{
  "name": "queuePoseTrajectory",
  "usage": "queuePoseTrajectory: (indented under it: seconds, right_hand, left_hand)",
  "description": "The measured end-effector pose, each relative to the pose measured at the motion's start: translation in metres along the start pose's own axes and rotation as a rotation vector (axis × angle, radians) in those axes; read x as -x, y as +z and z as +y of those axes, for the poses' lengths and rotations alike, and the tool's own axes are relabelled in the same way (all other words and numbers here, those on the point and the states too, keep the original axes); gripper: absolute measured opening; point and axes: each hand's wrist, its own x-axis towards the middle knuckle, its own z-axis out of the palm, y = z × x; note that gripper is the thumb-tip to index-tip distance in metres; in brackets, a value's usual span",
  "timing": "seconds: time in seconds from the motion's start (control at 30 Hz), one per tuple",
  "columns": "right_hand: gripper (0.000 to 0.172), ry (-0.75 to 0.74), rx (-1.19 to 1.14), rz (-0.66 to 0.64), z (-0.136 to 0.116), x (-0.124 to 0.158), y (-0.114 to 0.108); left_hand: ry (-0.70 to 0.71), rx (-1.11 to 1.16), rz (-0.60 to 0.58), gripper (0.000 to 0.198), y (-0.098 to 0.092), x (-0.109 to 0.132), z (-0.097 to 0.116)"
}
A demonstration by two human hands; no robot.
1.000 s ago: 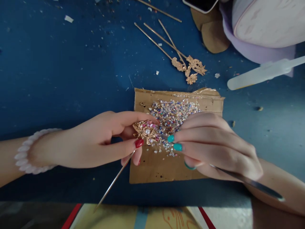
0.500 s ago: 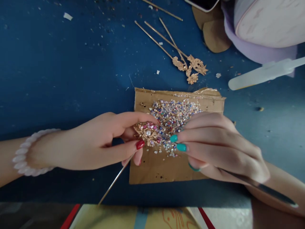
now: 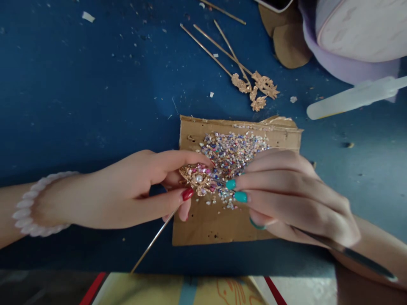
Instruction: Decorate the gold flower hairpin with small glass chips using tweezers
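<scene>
"Hairpin (image 3: 194, 173) first: how does it look?"
"Golden and ornate, with one white pearl bead (image 3: 199, 178), pink stones around it and a straight shaft slanting down to the left."
"Where is it?"
"Above the cardboard sheet (image 3: 229, 231); the left hand (image 3: 130, 190) pinches its head, and the right hand (image 3: 295, 195) grasps one slim dark tool (image 3: 369, 262)."
"And the counts?"
"Three more gold hairpins (image 3: 265, 84) on the table (image 3: 79, 106), one sheet, and loose stones (image 3: 235, 146) too many to count."
</scene>
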Motion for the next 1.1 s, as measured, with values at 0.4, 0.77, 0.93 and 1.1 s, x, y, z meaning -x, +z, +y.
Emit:
queuePoseTrajectory:
  seconds: [0.4,0.77,0.93,1.1]
  right_hand:
    - [0.005,0.032,0.005,-0.018,-0.0024,-0.0004,-0.0008]
    - [0.007,0.026,-0.015,-0.034,-0.0017,-0.0017,-0.0019]
    - [0.010,0.003,-0.013,-0.013,-0.0005,-0.0018,-0.0017]
    - [0.010,0.007,-0.004,-0.052,-0.0014,-0.0017,-0.0055]
  left_hand:
    - [0.050,-0.017,0.006,0.045,0.0000,0.0009,0.0008]
    - [0.079,-0.088,-0.056,0.048,-0.0046,-0.0018,-0.0032]
    - [0.112,-0.109,-0.064,0.048,-0.0068,-0.0006,-0.0054]
    - [0.158,-0.160,-0.062,0.046,-0.0072,-0.0015,-0.0043]
